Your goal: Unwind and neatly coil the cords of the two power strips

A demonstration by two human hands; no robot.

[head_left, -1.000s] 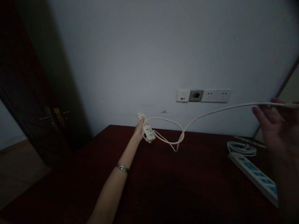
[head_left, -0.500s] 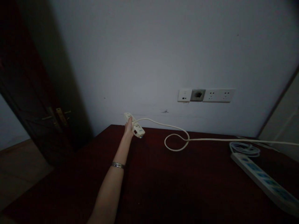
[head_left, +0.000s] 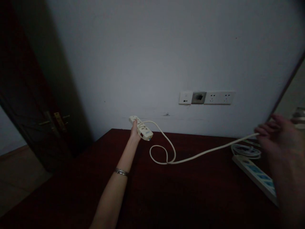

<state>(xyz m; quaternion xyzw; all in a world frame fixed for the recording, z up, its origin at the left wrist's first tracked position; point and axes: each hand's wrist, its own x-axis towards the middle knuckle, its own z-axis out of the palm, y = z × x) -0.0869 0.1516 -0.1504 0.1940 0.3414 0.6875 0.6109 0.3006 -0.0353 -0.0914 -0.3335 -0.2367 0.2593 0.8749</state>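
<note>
My left hand (head_left: 134, 131) reaches far forward and grips a cream power strip (head_left: 141, 128) held above the back of a dark red table (head_left: 166, 197). Its cream cord (head_left: 190, 156) drops from the strip, makes one loop on the table and runs right to my right hand (head_left: 278, 140). That hand is close to the camera at the right edge and blurred, with its fingers curled around the cord's far end.
A second white power strip with blue sockets (head_left: 256, 175) lies at the table's right side with a coiled white cable (head_left: 246, 150) behind it. Wall sockets (head_left: 206, 97) sit on the pale wall. A dark door with a brass handle (head_left: 57, 121) stands at the left.
My right hand has come back into view at the right, holding the cord. The cord's loop has slid left and nearer on the table. The strip in my left hand has shifted slightly right.
</note>
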